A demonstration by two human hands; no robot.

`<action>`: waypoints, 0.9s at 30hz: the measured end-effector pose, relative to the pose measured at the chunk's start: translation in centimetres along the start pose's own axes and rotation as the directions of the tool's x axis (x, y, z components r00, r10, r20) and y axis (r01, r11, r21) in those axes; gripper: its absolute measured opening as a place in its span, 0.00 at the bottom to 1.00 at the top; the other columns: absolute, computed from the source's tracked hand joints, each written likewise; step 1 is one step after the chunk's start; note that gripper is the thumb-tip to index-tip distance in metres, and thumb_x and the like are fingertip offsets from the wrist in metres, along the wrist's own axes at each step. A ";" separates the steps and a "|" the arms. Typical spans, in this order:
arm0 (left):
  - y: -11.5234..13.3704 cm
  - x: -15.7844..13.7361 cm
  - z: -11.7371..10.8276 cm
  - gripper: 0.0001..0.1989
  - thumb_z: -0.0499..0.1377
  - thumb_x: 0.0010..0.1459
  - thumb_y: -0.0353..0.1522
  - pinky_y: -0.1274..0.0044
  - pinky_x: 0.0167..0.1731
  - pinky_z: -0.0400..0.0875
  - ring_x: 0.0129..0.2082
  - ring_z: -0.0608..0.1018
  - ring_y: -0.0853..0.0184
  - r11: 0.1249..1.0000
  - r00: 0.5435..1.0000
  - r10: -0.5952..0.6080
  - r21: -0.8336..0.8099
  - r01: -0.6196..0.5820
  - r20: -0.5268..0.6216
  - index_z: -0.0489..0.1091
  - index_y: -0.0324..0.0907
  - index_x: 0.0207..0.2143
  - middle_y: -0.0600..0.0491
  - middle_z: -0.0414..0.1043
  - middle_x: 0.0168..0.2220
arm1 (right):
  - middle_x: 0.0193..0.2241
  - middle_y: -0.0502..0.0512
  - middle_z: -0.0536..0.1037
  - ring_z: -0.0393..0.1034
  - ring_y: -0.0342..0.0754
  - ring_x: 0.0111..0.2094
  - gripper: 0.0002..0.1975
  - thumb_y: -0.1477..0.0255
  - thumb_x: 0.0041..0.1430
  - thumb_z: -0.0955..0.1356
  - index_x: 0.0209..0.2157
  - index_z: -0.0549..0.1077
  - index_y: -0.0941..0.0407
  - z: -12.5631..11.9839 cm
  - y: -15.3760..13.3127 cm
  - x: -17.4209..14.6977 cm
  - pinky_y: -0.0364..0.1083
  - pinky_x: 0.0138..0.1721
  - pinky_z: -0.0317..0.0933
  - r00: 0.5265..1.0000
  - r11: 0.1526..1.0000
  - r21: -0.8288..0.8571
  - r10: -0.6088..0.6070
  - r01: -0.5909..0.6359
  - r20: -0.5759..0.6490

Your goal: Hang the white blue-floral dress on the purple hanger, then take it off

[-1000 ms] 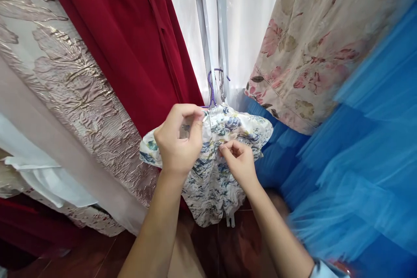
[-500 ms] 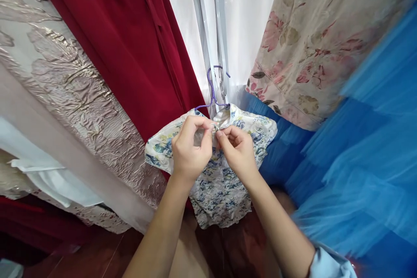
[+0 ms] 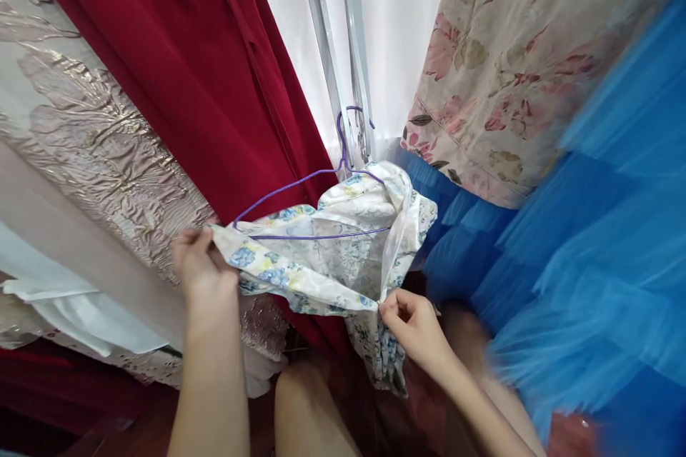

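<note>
A white shirt with blue and yellow flowers (image 3: pixel 273 273) hangs partly off a purple hanger (image 3: pixel 289 184). My left hand (image 3: pixel 202 260) is closed on the shirt's shoulder or sleeve at the left, pulled out past the hanger's end. Lower down, my right hand (image 3: pixel 412 321) pinches the front edge of the shirt. The neck opening gapes wide, and the hanger's bar and left arm show inside it. On the right side the shirt still covers the hanger. The hanger's hook rests at a pale metal stand.
Two metal uprights (image 3: pixel 351 36) rise in front of a white cloth. Around them hang a dark red cloth (image 3: pixel 214 86), a textured pinkish fabric (image 3: pixel 101 114), a floral fabric (image 3: pixel 482 86) and blue tulle (image 3: pixel 600 250). My knees are below, above a dark red tiled floor.
My left hand has moved left, drawing the shirt's left shoulder off the hanger. My right hand has moved down, pulling the front edge; the collar now gapes open.
</note>
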State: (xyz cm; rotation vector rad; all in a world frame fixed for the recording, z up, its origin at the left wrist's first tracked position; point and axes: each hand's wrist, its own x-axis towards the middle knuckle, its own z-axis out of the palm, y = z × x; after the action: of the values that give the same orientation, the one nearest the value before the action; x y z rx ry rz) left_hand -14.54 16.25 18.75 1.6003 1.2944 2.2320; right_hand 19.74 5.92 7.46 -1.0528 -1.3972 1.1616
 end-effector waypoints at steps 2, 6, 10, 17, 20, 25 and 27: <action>-1.6 -3.1 0.4 0.18 0.62 0.55 0.36 0.74 0.27 0.73 0.25 0.74 0.70 0.977 0.977 -0.204 -0.080 0.200 -0.053 0.52 0.44 0.28 0.59 0.69 0.25 | 0.18 0.44 0.62 0.55 0.41 0.22 0.10 0.73 0.56 0.66 0.22 0.64 0.55 0.2 0.9 -0.2 0.42 0.26 0.50 1.000 0.999 -0.020 0.028 -0.028 0.003; -1.4 -10.4 3.4 0.20 0.68 0.46 0.38 0.75 0.27 0.72 0.25 0.76 0.68 0.860 0.877 -0.481 -0.209 0.466 -0.020 0.58 0.43 0.30 0.55 0.75 0.29 | 0.19 0.46 0.65 0.59 0.42 0.23 0.09 0.76 0.54 0.64 0.20 0.64 0.56 -0.4 3.7 -0.8 0.41 0.26 0.51 0.993 0.975 -0.196 0.112 -0.102 0.037; 2.2 -15.4 6.6 0.16 0.69 0.50 0.35 0.77 0.30 0.72 0.31 0.79 0.65 0.790 0.828 -0.508 -0.256 0.557 0.237 0.64 0.41 0.29 0.50 0.78 0.33 | 0.22 0.49 0.73 0.67 0.46 0.28 0.06 0.76 0.53 0.65 0.25 0.73 0.58 -2.2 5.6 -2.1 0.43 0.31 0.56 0.937 0.878 -0.453 0.275 -0.153 0.215; 9.8 -18.9 10.4 0.10 0.56 0.64 0.23 0.75 0.41 0.73 0.40 0.80 0.66 0.951 0.719 -0.052 -0.185 0.247 0.694 0.70 0.42 0.31 0.52 0.78 0.37 | 0.54 0.57 0.73 0.68 0.57 0.54 0.36 0.70 0.47 0.77 0.59 0.68 0.54 -1.2 1.1 -2.2 0.51 0.56 0.60 0.956 0.993 -0.113 0.053 -0.021 0.288; 10.3 -19.1 10.6 0.08 0.56 0.66 0.25 0.76 0.42 0.73 0.42 0.80 0.66 0.944 0.750 -0.113 -0.165 0.286 0.652 0.70 0.43 0.33 0.52 0.77 0.40 | 0.43 0.53 0.76 0.70 0.52 0.44 0.24 0.74 0.54 0.72 0.54 0.70 0.55 -0.4 -0.8 -1.6 0.47 0.47 0.64 0.974 0.993 0.107 0.021 -0.046 0.225; 8.6 -20.5 9.1 0.18 0.58 0.67 0.36 0.74 0.49 0.72 0.49 0.77 0.64 0.831 0.549 -0.302 -0.066 0.552 0.779 0.62 0.50 0.58 0.49 0.72 0.53 | 0.31 0.48 0.70 0.61 0.43 0.30 0.03 0.75 0.62 0.66 0.39 0.71 0.56 -2.4 -2.8 -1.7 0.41 0.31 0.57 0.927 0.971 0.232 -0.038 -0.054 0.373; 7.5 -22.4 8.0 0.26 0.58 0.66 0.42 0.69 0.57 0.68 0.56 0.73 0.59 0.765 0.385 -0.326 0.002 0.644 0.863 0.59 0.48 0.63 0.46 0.69 0.58 | 0.29 0.47 0.68 0.60 0.42 0.29 0.03 0.75 0.64 0.66 0.34 0.69 0.56 -4.3 -3.7 -1.8 0.41 0.30 0.55 0.936 0.987 0.148 -0.115 0.069 0.334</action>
State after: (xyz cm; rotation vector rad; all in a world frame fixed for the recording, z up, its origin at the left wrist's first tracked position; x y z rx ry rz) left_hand 4.63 4.34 8.21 1.5072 0.8386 0.9666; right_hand 24.17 4.09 10.98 -0.7035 -1.5912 1.3951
